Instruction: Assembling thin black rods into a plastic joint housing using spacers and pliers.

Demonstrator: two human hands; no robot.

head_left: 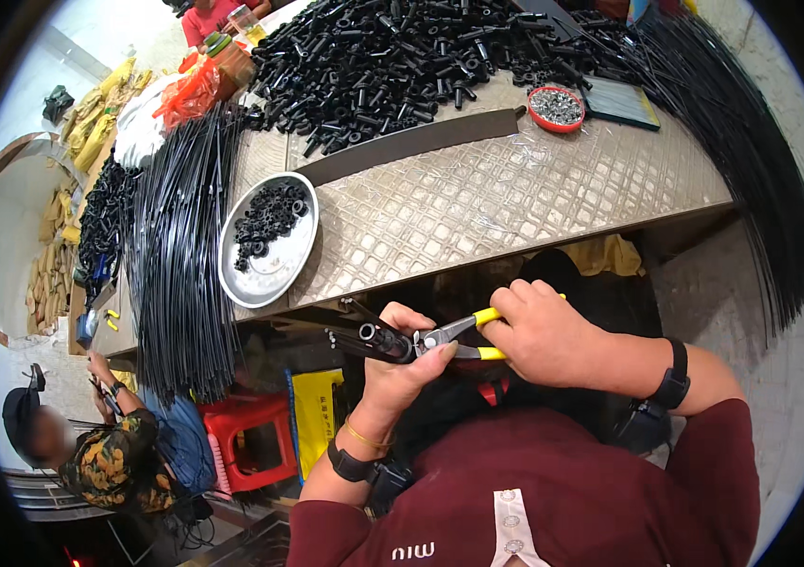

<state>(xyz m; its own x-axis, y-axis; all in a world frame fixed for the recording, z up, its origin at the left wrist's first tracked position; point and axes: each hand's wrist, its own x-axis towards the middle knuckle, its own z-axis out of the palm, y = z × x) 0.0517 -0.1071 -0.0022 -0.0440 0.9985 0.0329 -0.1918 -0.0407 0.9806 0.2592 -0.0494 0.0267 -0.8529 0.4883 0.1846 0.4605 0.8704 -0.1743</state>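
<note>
My right hand (548, 335) is closed round the yellow handles of a pair of pliers (451, 330). Their metal jaws meet a black tubular plastic part (385, 340) in my left hand (396, 383), just off the table's near edge. The fingers and thumb of that hand wrap round the part, and the thumb lies beside the pliers' head. Thin black rods or cables run alongside the tube, with small light tips at their ends. What lies right between the jaws is too small to make out.
A metal bowl (300, 248) of small black rings stands at the table's (477, 203) near left, beside bundled black cables (180, 255). Farther back are heaped black fittings (373, 66), a red bowl (534, 111) of small metal pieces and more cables (742, 142). A person (113, 444) works at left near a red stool (246, 435).
</note>
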